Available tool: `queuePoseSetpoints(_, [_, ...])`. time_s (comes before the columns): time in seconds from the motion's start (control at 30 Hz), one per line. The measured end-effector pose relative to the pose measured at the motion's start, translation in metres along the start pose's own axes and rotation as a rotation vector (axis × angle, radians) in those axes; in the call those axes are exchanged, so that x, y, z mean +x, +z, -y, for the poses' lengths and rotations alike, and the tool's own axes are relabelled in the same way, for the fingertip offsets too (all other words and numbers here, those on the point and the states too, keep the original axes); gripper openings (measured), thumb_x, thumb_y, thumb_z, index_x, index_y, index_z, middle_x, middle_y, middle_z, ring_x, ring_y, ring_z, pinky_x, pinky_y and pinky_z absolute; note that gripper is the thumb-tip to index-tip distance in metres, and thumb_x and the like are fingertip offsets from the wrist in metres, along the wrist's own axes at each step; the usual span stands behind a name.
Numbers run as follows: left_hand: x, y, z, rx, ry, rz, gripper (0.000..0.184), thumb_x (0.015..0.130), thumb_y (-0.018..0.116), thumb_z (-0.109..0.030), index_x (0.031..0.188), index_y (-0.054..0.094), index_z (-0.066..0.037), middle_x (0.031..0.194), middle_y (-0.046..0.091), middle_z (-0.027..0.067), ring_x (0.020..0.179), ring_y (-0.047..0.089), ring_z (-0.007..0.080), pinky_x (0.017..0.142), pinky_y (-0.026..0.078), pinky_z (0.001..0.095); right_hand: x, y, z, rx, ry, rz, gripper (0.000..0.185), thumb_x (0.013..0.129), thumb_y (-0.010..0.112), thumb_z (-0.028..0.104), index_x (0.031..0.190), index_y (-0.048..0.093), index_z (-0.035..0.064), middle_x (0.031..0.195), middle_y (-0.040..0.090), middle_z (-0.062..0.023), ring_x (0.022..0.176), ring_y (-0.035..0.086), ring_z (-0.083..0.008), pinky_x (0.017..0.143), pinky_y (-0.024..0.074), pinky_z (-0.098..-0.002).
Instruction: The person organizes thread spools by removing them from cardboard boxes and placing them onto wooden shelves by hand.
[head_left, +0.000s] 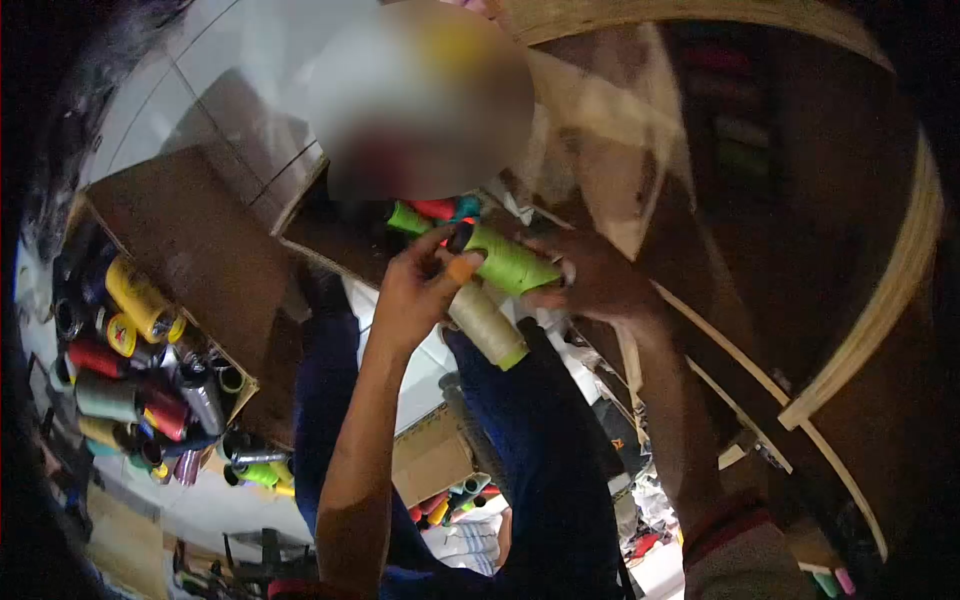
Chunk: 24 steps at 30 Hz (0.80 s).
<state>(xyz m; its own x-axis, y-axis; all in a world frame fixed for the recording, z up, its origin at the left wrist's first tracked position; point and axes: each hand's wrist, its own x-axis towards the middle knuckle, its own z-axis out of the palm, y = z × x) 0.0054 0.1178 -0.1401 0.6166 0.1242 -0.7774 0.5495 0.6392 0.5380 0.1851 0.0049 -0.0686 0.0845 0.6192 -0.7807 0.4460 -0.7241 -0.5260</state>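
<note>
Clamping a tapered cream thread cone in our left hand and a lime-green thread cone in our right hand, we are holding both right of the large brown cardboard box.

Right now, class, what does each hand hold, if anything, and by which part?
Left hand: cream thread cone, by its orange tip. Right hand: lime-green thread cone, by its base.
</note>
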Motion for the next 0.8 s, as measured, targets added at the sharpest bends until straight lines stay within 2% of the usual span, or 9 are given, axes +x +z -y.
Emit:
queuePoseSetpoints(0.1, [0.006,0.021,0.015,-0.191,0.172,-0.014,0.053,0.079,0.069,-0.024,0.121,0.049,0.001,0.096,0.06,0.0098,0.088,0.057,0.015,0.078,0.047,0.0301,-0.01,0.006,-0.03,0.508,0.249,0.067,0.064,0.067,0.079,0.027,0.118,0.052,-0.0015,0.107,0.06,-0.0123,0.1,0.057,-0.0199,0.088,0.0454,-0.0329])
queuePoseSetpoints(0.13, [0.012,0.024,0.02,-0.073,0.22,-0.021,0.048,0.08,0.068,-0.021,0.12,0.05,-0.001,0.1,0.06,0.0095,0.091,0.058,0.0146,0.08,0.047,0.0308,-0.016,0.0,-0.033,0.859,0.255,0.112,0.065,0.068,0.079,0.026,0.12,0.05,0.0002,0.107,0.059,-0.0107,0.099,0.057,-0.0214,0.091,0.0436,-0.0347])
queuePoseSetpoints(0.23, [0.01,0.033,0.021,-0.291,0.113,0.056,0.043,0.082,0.066,-0.018,0.119,0.05,-0.003,0.102,0.06,0.0079,0.081,0.058,0.0116,0.061,0.048,0.0231,-0.035,-0.002,-0.055,1.255,0.011,-0.189,0.046,0.076,0.07,0.019,0.115,0.052,0.002,0.1,0.06,-0.007,0.085,0.059,-0.0172,0.082,0.0484,-0.0309])
queuePoseSetpoints(0.3, [0.015,0.031,0.025,-0.438,0.057,0.135,0.039,0.084,0.063,-0.016,0.119,0.05,-0.004,0.1,0.06,0.0073,0.077,0.058,0.0107,0.055,0.045,0.0212,-0.031,-0.009,-0.076,1.49,-0.142,-0.51,0.042,0.079,0.066,0.018,0.116,0.049,0.0047,0.106,0.055,-0.0086,0.099,0.053,-0.0192,0.09,0.0443,-0.035])
queuePoseSetpoints(0.37, [0.014,0.033,0.028,-0.587,0.012,0.165,0.035,0.086,0.06,-0.016,0.119,0.05,-0.004,0.099,0.061,0.0072,0.075,0.058,0.0105,0.052,0.045,0.0205,-0.017,-0.032,-0.078,1.615,-0.168,-0.866,0.036,0.083,0.062,0.017,0.115,0.05,0.006,0.113,0.052,-0.0086,0.11,0.049,-0.0209,0.095,0.0406,-0.0377])
queuePoseSetpoints(0.47, [0.012,0.039,0.028,-0.708,-0.003,0.159,0.031,0.09,0.054,-0.017,0.118,0.05,-0.005,0.096,0.061,0.0082,0.073,0.059,0.0123,0.051,0.047,0.0225,-0.001,-0.074,-0.09,1.351,-0.263,-0.993,0.029,0.088,0.055,0.021,0.113,0.051,0.0064,0.113,0.052,-0.0104,0.11,0.049,-0.019,0.098,0.0371,-0.0366])
queuePoseSetpoints(0.5, [0.011,0.042,0.027,-0.723,-0.017,0.14,0.031,0.09,0.054,-0.017,0.119,0.05,-0.005,0.097,0.061,0.0084,0.073,0.059,0.0127,0.052,0.047,0.0229,0.007,-0.085,-0.113,1.002,-0.073,-1.119,0.032,0.088,0.055,0.02,0.116,0.049,0.0052,0.114,0.051,-0.0114,0.109,0.049,-0.0199,0.097,0.0386,-0.0369])
queuePoseSetpoints(0.57, [0.009,0.048,0.024,-0.751,-0.042,0.097,0.032,0.09,0.054,-0.017,0.119,0.049,-0.005,0.098,0.061,0.0087,0.074,0.059,0.0136,0.054,0.049,0.0238,0.018,-0.108,-0.138,0.633,0.252,-1.263,0.032,0.088,0.055,0.02,0.116,0.049,0.005,0.114,0.052,-0.0115,0.108,0.049,-0.0201,0.096,0.0389,-0.0368])
queuePoseSetpoints(0.8, [0.004,0.058,0.031,-0.732,-0.078,0.189,0.037,0.087,0.058,-0.021,0.12,0.049,-0.006,0.099,0.06,0.0101,0.077,0.06,0.0138,0.053,0.05,0.0228,0.029,-0.134,-0.163,0.661,0.393,-1.313,0.034,0.087,0.055,0.02,0.117,0.049,0.0043,0.113,0.053,-0.012,0.106,0.051,-0.0208,0.095,0.0401,-0.0364])
